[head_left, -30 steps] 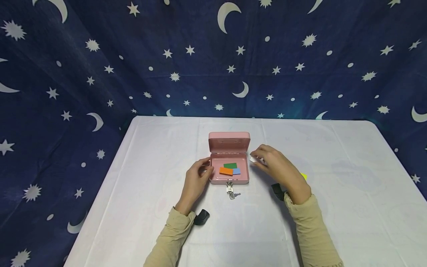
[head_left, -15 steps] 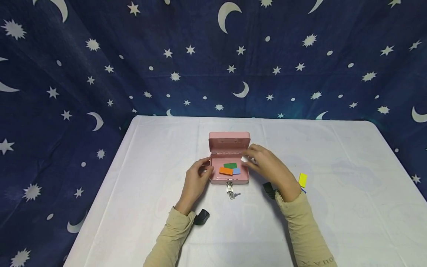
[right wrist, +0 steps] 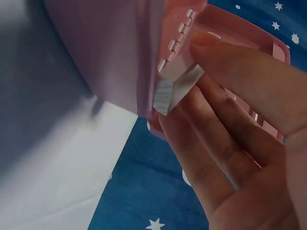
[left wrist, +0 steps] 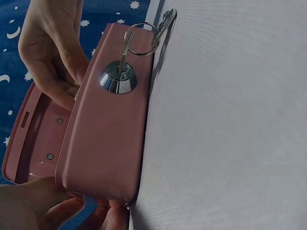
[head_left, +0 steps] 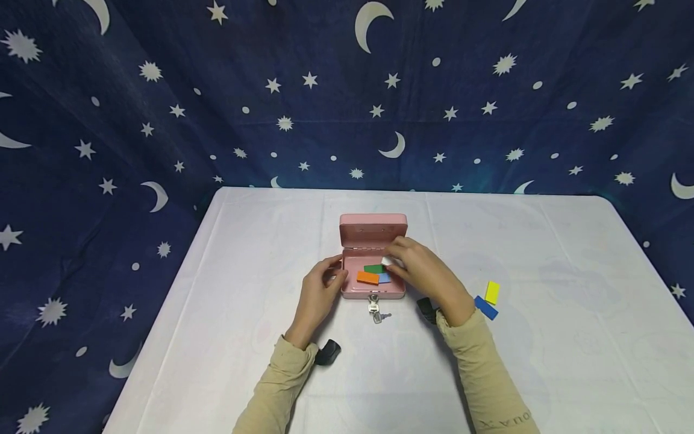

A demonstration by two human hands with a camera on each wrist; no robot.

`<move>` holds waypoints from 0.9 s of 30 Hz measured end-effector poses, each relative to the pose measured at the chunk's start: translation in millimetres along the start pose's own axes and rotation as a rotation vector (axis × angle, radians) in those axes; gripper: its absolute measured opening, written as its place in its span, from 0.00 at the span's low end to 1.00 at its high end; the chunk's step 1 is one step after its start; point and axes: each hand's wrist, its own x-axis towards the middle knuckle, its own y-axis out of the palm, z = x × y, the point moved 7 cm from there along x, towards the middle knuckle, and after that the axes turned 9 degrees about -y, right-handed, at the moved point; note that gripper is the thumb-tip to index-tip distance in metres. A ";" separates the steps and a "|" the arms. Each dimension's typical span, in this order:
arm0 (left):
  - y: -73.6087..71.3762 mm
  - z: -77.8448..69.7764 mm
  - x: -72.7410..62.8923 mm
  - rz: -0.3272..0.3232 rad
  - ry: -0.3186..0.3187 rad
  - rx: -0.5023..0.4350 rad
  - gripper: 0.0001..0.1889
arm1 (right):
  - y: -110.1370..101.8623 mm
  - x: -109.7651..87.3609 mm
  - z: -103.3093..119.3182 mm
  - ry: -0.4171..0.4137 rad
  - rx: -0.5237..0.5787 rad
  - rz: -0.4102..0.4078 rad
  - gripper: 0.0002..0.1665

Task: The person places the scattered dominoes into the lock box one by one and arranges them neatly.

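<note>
A pink cash box stands with its lid raised. Inside lie an orange block, a green block and a light blue block. My left hand grips the box's left wall, thumb over the rim and fingers outside. Between thumb and fingers of my right hand is a white block, pinched over the box's right half. The right wrist view shows this white block near the box wall. A key sits in the front lock, another hanging from its ring.
Right of the box, a yellow block and a blue block lie close together on the white tablecloth, near the right sleeve. A dark blue curtain with moons and stars hangs behind the table.
My right hand has moved left with the white block, from beside the box to over its inside. The yellow and blue blocks have come into view behind the arm. My left hand stays put.
</note>
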 end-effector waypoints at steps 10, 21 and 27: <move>0.3 0.1 0.3 0.002 0.002 -0.012 0.20 | 11.1 4.5 0.3 0.013 -0.019 0.019 0.12; 0.3 -0.9 -0.3 0.001 -0.001 -0.012 0.21 | 19.1 8.1 0.4 -0.009 -0.077 0.023 0.12; 0.4 -0.3 -0.4 -0.001 -0.003 -0.006 0.21 | 23.0 9.3 -1.4 0.010 -0.074 0.038 0.13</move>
